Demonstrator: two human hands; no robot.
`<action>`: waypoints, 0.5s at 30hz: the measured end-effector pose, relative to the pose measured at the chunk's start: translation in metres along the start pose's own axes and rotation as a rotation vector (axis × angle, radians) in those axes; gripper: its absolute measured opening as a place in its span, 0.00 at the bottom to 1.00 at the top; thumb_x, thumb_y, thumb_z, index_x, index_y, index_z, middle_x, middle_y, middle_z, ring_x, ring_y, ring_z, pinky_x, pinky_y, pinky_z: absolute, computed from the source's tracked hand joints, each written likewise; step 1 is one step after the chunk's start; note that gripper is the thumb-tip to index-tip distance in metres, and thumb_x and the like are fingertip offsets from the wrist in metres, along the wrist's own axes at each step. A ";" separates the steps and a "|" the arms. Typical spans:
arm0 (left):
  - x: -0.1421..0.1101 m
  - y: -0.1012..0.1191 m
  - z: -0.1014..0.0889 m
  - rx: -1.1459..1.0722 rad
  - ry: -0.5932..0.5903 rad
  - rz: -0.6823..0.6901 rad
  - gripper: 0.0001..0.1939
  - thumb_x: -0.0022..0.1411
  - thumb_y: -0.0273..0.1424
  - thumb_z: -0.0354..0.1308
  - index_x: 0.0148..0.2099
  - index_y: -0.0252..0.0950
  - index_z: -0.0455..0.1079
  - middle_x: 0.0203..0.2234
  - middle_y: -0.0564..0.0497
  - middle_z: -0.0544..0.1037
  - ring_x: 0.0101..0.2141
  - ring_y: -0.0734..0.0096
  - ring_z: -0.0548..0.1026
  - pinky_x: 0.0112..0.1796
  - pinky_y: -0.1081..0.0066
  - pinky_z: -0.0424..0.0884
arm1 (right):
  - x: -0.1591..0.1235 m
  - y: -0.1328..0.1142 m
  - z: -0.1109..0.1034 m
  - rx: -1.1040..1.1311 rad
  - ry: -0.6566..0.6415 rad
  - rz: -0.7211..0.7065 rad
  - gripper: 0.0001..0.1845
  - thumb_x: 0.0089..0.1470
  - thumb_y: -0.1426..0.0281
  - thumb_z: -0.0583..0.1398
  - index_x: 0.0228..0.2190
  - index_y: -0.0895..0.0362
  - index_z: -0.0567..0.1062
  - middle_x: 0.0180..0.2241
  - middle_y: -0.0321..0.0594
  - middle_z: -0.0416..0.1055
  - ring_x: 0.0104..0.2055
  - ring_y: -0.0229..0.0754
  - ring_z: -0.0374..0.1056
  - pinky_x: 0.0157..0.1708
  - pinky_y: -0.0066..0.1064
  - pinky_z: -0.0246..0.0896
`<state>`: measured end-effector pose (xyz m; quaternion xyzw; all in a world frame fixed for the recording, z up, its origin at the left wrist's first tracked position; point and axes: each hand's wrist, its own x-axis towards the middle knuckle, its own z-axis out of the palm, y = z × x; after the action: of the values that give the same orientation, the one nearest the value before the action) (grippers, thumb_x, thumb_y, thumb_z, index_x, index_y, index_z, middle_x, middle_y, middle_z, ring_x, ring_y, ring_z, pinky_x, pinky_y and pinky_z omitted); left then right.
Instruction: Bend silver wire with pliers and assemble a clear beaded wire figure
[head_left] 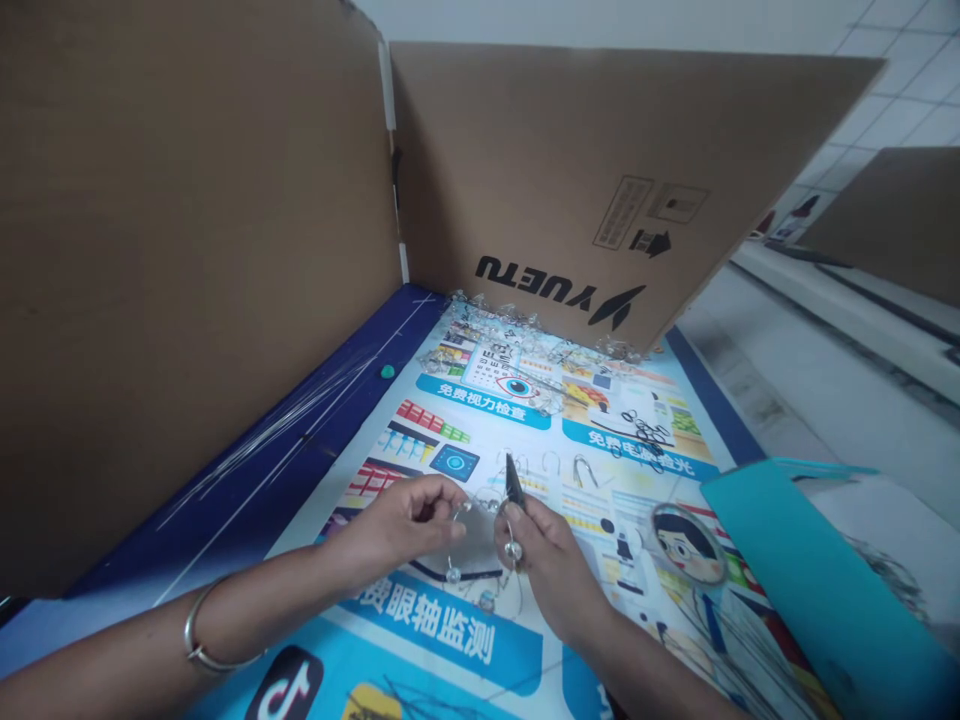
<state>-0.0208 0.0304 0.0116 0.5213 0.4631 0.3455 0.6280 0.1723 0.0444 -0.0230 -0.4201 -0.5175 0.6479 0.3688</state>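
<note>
My left hand pinches one side of a thin wire strung with clear round beads. From my right hand the dark pointed tip of pliers sticks out; the fingers cover the rest. More of the beaded wire hangs beside the right thumb, where another clear bead shows. Between the two hands the wire makes a small loop close to the pliers. Just beyond them lie several bent U-shaped wires on the printed sheet.
Cardboard panels stand at the left and back. Clear beaded wire pieces line the back panel's foot. Dark rings lie right of centre. Straight wires and a green lump are at left. A teal box stands right.
</note>
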 end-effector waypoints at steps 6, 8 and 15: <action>0.004 0.000 -0.003 0.249 0.113 0.193 0.06 0.51 0.31 0.57 0.28 0.35 0.64 0.27 0.54 0.62 0.28 0.74 0.61 0.31 0.73 0.58 | -0.004 -0.001 0.000 -0.027 -0.085 -0.042 0.18 0.57 0.58 0.54 0.24 0.58 0.64 0.21 0.31 0.58 0.23 0.32 0.53 0.24 0.26 0.49; 0.004 -0.001 -0.003 0.299 0.128 0.236 0.05 0.51 0.29 0.56 0.27 0.35 0.63 0.31 0.52 0.63 0.32 0.72 0.63 0.33 0.72 0.60 | -0.004 0.001 -0.001 -0.021 -0.091 -0.016 0.17 0.57 0.58 0.53 0.24 0.58 0.64 0.21 0.31 0.58 0.23 0.31 0.53 0.24 0.26 0.49; 0.002 0.002 -0.001 0.343 0.076 0.246 0.09 0.51 0.23 0.53 0.36 0.37 0.60 0.35 0.51 0.67 0.36 0.69 0.66 0.37 0.69 0.62 | -0.004 0.007 -0.002 -0.049 -0.135 0.008 0.18 0.57 0.58 0.54 0.23 0.57 0.65 0.21 0.32 0.60 0.23 0.32 0.56 0.25 0.26 0.51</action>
<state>-0.0209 0.0326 0.0128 0.6597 0.4712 0.3551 0.4654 0.1754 0.0402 -0.0296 -0.3863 -0.5551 0.6633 0.3204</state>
